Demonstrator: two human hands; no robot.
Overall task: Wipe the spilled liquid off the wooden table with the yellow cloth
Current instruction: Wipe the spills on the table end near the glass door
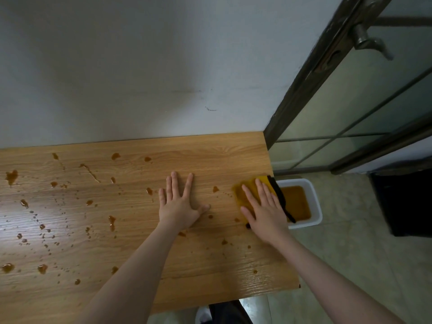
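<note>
Pressing yellow cloth (251, 191) at table (210, 150) edge

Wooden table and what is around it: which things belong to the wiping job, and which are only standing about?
Part of the job:
- yellow cloth, pressed flat by the right hand
- brown spilled drops
- wooden table
- left hand, flat on the wood

Not clearly part of it:
- white tub of brown liquid on the floor
- glass door
- black object on the floor

The head camera looks steeply down, close over the wooden table (191, 157) by the wall (140, 66).
</note>
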